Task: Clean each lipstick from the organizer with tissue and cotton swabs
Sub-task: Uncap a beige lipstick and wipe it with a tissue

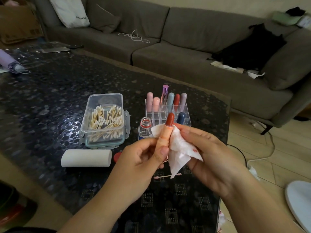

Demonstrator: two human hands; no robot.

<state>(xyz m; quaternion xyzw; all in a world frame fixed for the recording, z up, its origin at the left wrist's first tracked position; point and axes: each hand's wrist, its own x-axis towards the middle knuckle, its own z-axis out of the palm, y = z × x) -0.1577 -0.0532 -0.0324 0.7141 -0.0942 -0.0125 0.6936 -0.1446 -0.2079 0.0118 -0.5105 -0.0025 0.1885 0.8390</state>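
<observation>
My left hand grips an uncapped lipstick with a peach tube and a red-brown bullet, held upright above the table. My right hand holds a white tissue, stained pink-red, pressed against the tube's right side. Behind them stands a clear acrylic organizer with several capped lipsticks in pink, blue, red, lilac and navy. A clear box of cotton swabs sits to its left. A used swab lies on the table below the tissue.
A small open clear bottle stands beside the organizer, with a red cap near a white tissue roll. The dark patterned glass table has its right edge close to my right arm. A grey sofa lies beyond.
</observation>
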